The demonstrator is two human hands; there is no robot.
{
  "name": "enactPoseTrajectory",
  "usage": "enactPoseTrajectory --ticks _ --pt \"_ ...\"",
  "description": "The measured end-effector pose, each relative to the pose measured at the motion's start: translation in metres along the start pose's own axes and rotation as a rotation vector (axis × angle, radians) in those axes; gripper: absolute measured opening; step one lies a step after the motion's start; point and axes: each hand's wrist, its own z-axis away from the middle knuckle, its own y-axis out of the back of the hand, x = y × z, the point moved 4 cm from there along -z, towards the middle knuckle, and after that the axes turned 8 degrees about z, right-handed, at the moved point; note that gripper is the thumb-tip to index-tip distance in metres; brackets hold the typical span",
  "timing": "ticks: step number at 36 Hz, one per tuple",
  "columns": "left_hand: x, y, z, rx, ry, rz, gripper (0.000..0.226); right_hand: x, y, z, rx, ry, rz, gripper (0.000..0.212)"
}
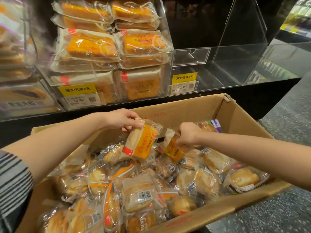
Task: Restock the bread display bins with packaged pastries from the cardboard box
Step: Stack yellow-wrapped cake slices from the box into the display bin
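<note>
An open cardboard box (235, 113) holds several clear-wrapped pastries. My left hand (121, 119) grips the top of an orange toast packet (139, 145), lifted above the pile at the box's far side. My right hand (188, 135) is closed on a second orange packet (173, 149) that still rests among the others. Behind the box, a clear acrylic bin (107, 76) is stacked with matching orange packets. The bin to its right (218, 71) has nothing in it.
A bin with purple-filled pastries (23, 96) stands at the far left. Yellow price tags (77, 90) hang on the bin fronts. A black shelf ledge (185, 101) runs behind the box. Speckled grey floor (286, 132) lies to the right.
</note>
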Motion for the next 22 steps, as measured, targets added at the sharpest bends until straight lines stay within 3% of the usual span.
enactPoseTrajectory --ticks 3,10,13,18,22 --pt "0.0 0.003 0.005 -0.015 0.023 -0.006 0.033 -0.005 0.004 0.007 0.026 0.093 -0.058 0.014" --pt "0.019 0.012 0.024 0.04 -0.106 -0.014 0.025 -0.016 0.045 0.028 0.152 0.304 -0.174 0.024" --pt "0.032 0.026 0.035 0.098 -0.186 0.003 0.02 -0.016 0.067 0.032 0.183 0.331 -0.155 0.005" --pt "0.058 0.052 0.062 0.144 -0.291 0.101 0.021 -0.019 0.104 0.043 0.326 0.362 -0.273 0.019" --pt "0.083 0.072 0.083 0.401 -0.436 -0.015 0.012 -0.03 0.135 0.058 0.369 0.451 -0.591 0.028"
